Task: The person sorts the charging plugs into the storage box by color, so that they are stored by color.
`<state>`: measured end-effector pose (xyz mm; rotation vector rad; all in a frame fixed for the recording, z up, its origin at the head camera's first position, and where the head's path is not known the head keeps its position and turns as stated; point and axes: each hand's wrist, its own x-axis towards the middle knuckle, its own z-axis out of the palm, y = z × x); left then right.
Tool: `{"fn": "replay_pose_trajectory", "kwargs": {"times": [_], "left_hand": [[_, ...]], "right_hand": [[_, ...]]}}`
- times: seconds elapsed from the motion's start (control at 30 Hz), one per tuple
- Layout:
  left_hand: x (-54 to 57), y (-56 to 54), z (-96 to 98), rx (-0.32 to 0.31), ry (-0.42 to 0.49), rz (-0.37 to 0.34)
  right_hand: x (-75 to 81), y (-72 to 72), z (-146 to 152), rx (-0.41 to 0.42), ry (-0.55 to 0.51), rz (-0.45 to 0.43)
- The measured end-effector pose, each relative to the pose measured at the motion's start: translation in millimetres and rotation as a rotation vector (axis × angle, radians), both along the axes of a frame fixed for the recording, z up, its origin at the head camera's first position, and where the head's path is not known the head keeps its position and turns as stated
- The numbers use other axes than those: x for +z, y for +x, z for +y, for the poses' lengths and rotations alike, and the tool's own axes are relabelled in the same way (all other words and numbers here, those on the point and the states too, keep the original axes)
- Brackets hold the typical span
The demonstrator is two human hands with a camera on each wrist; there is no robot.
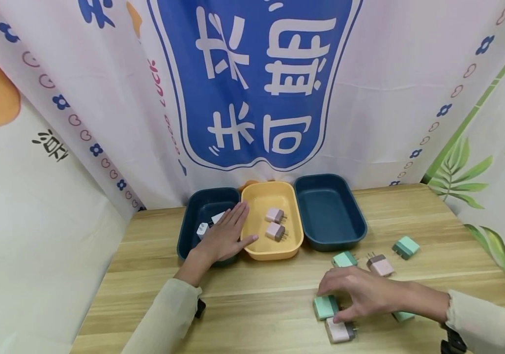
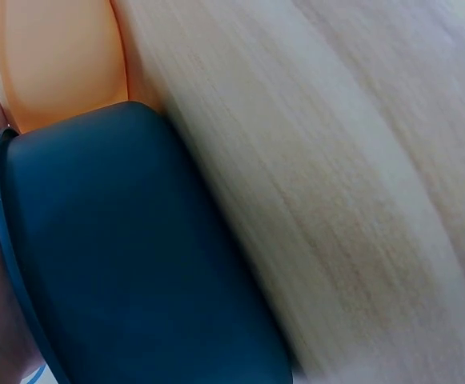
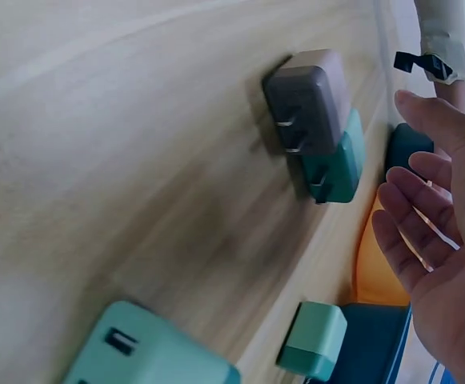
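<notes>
My left hand (image 1: 222,235) lies with straight fingers over the left dark blue tray (image 1: 183,241), thumb across the near rim of the yellow tray (image 1: 274,255). White plug chargers (image 1: 202,230) lie in that blue tray, partly hidden by the hand. Two pink plug chargers lie inside the yellow one. My right hand (image 1: 363,292) hovers with bent, spread fingers over a green plug charger (image 1: 324,308) and a pink plug charger (image 1: 338,331) lying side by side on the table. In the right wrist view a gap separates its fingers from the pink charger (image 3: 312,100); nothing is held.
Another dark blue tray (image 1: 331,216) stands right of the yellow one. Loose on the wooden table (image 1: 252,309) lie more chargers: green (image 1: 344,259), pink (image 1: 381,266), green (image 1: 406,247) and a green one (image 1: 404,316) partly under the right wrist. A printed curtain (image 1: 385,123) hangs behind.
</notes>
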<state>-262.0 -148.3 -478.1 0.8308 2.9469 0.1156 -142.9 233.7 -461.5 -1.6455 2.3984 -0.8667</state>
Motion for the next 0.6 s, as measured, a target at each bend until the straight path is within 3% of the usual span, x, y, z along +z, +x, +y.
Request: {"fn": "replay_pose_trajectory", "kwargs": {"times": [0.33, 0.6], "left_hand": [[-3.1, -0.6, -0.9, 0.004, 0.011, 0.004], [-4.4, -1.4, -1.4, 0.003, 0.009, 0.007]], "right_hand": [[-9.8, 9.3, 10.9, 0.033, -0.046, 0.099], [-20.2, 16.6, 12.3, 0.068, -0.114, 0.078]]}}
